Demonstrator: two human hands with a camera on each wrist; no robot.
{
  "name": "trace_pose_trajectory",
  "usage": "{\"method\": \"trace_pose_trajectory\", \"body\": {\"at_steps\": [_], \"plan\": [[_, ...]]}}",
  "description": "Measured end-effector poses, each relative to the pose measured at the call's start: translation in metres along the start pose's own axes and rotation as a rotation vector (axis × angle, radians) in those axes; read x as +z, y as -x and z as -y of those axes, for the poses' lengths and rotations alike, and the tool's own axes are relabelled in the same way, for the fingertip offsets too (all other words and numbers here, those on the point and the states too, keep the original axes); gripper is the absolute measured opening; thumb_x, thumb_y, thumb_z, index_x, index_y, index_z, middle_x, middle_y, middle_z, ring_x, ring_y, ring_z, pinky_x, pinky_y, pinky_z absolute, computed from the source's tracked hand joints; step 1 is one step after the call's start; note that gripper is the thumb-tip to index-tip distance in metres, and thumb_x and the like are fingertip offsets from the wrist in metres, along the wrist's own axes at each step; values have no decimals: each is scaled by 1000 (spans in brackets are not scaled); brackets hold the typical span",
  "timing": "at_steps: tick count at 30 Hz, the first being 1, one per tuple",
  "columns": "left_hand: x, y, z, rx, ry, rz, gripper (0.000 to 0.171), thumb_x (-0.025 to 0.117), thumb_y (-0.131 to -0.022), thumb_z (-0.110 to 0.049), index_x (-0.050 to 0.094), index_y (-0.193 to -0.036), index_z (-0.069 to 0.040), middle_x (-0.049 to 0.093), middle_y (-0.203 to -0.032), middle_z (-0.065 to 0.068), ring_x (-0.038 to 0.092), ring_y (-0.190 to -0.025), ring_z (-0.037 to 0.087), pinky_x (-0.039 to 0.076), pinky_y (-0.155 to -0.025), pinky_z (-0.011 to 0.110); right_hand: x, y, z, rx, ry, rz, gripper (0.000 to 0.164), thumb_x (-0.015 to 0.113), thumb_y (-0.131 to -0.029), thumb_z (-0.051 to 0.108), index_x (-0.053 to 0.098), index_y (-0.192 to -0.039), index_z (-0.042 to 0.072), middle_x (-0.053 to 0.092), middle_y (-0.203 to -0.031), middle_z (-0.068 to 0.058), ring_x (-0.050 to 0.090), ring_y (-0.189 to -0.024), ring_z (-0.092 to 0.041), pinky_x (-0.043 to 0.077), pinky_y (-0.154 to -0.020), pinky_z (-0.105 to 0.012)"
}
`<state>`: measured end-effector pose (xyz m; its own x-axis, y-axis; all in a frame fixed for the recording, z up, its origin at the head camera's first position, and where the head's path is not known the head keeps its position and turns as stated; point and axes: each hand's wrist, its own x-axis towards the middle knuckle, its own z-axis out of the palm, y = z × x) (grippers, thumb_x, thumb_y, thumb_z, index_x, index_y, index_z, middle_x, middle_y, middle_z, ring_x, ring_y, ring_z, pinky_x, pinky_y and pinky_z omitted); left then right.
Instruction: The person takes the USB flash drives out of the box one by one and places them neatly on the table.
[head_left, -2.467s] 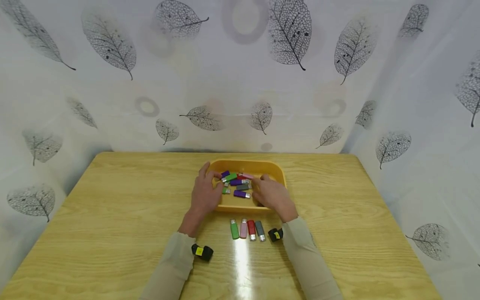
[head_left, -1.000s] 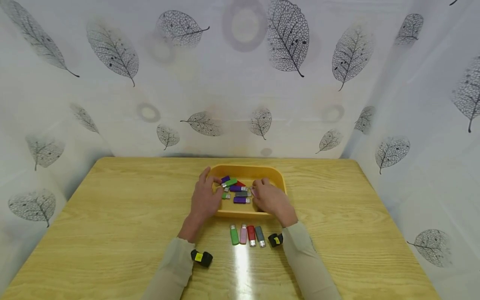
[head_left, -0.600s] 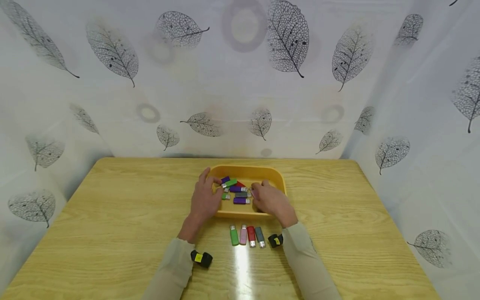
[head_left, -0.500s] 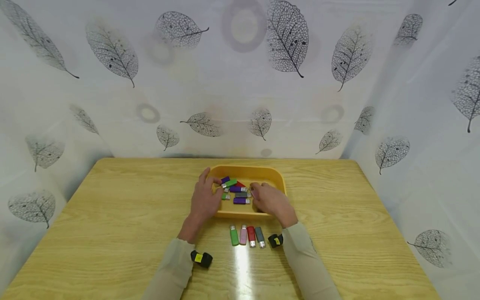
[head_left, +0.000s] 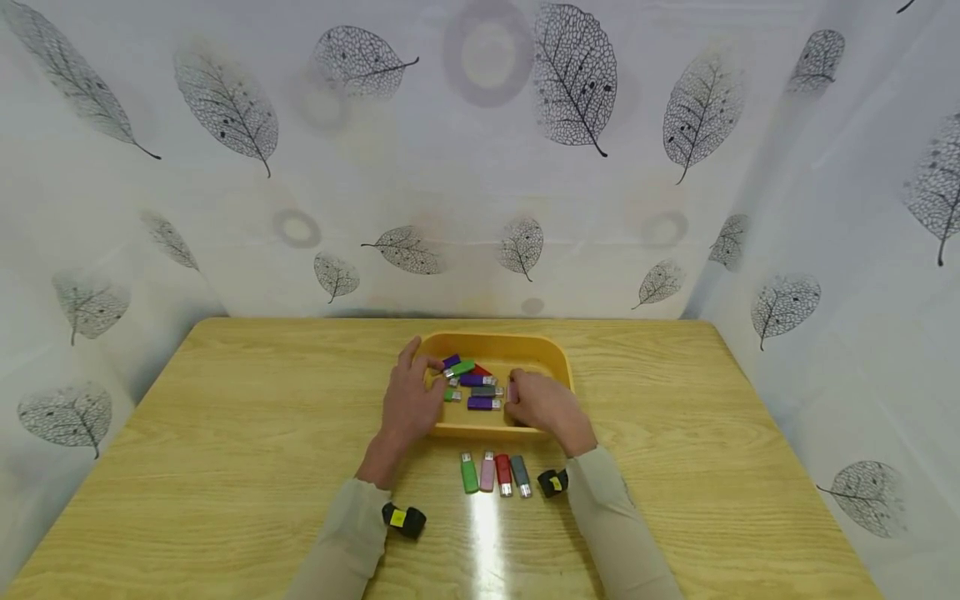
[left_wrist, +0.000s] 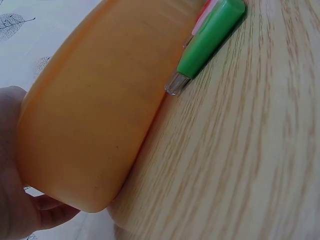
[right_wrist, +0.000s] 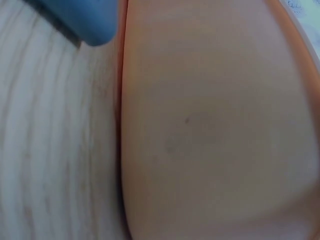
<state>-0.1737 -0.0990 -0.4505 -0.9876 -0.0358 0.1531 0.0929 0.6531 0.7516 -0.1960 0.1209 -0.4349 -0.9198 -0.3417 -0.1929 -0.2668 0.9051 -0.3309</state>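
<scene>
My left hand (head_left: 411,398) grips the left side of a yellow plastic tray (head_left: 551,350); the left wrist view shows the fingers at its corner. Inside the tray, my right hand (head_left: 549,406) pinches a pink USB stick (head_left: 512,392) between thumb and fingers, mostly covering it. To the left of those fingertips lie several more USB sticks, among them a purple one (head_left: 480,403), a grey one (head_left: 486,391), a green one (head_left: 461,368) and a partly covered red one (head_left: 482,370). The tray's outer wall hides the right hand in the right wrist view.
In front of the tray, a row on the wooden table (head_left: 247,467) holds a green USB stick (head_left: 468,473), a pink one (head_left: 487,472), a red one (head_left: 503,475) and a grey-blue one (head_left: 520,476). Black wrist cameras (head_left: 405,521) sit by both sleeves. Leaf-patterned cloth surrounds the table.
The pink USB stick, earlier lying among the others near the tray's back, is now in my right fingers, turned and farther right. My left hand stays at the tray's left side.
</scene>
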Motion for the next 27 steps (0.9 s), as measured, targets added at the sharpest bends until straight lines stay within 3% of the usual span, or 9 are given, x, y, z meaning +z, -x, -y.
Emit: {"method": "trace_pose_trajectory", "body": {"at_steps": [18, 27], "plan": [[-2, -1, -1, 5, 16, -6, 22, 56, -91, -15, 64, -107, -3, 28, -160, 15, 40, -134, 47, 36, -107, 61, -2, 2, 3, 58, -56, 11, 25, 71, -88, 31, 56, -95, 13, 57, -75, 0, 53, -65, -15, 42, -57, -29], [0, -1, 0, -3, 23, -1, 22, 57, -91, -15, 64, -107, -3, 27, -160, 14, 38, -136, 47, 34, -107, 63, -1, 2, 1, 52, -116, -68, 30, 76, -81, 27, 55, -93, 11, 56, -82, -1, 54, -70, -16, 48, -64, -30]]}}
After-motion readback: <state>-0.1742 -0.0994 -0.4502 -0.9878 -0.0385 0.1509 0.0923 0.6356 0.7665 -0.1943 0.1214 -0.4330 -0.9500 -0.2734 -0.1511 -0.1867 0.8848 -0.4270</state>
